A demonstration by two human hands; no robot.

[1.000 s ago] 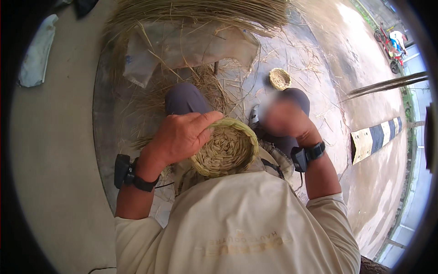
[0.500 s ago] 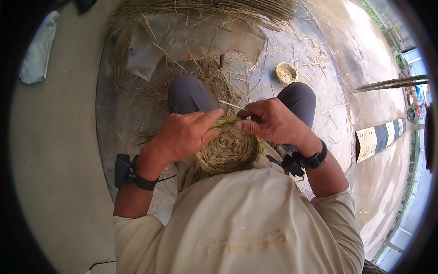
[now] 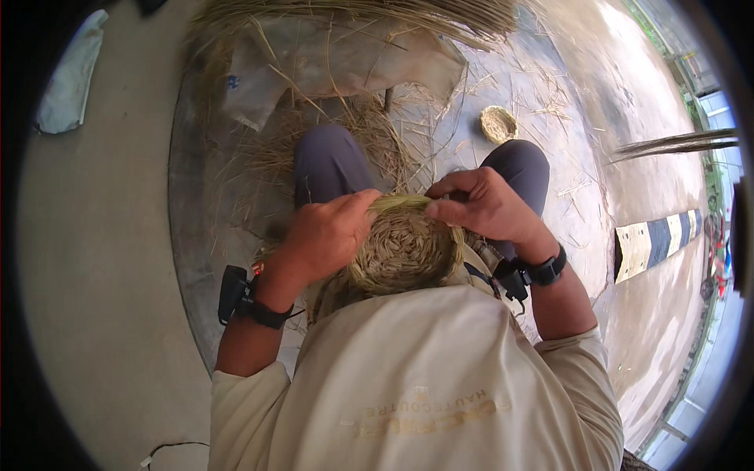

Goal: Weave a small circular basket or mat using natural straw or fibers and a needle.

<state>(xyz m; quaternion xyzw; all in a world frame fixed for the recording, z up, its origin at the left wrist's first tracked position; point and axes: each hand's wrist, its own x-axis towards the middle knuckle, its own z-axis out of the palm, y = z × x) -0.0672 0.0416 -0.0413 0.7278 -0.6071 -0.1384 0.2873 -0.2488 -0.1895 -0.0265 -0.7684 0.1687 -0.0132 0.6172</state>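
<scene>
A round, shallow straw basket [image 3: 408, 250] rests in my lap, its coiled inside facing up. Along its far rim runs a greener bundle of straw [image 3: 399, 203]. My left hand [image 3: 334, 231] is closed on the rim at the left end of that bundle, its fingertips partly hidden. At the bundle's right end, my right hand [image 3: 491, 206] pinches the rim between thumb and bent fingers. Both wrists carry black strapped devices.
Beyond my knees, a smaller straw basket [image 3: 498, 124] sits on the straw-littered ground sheet. A pile of long straw [image 3: 440, 14] lies over plastic sheeting [image 3: 345, 59] on a low support. A white sack [image 3: 72, 74] is at far left, a striped block [image 3: 658, 243] at right.
A thin pale sliver that stuck up between my hands no longer shows. My left hand has shifted right, and my right hand's fingers have come down onto the rim.
</scene>
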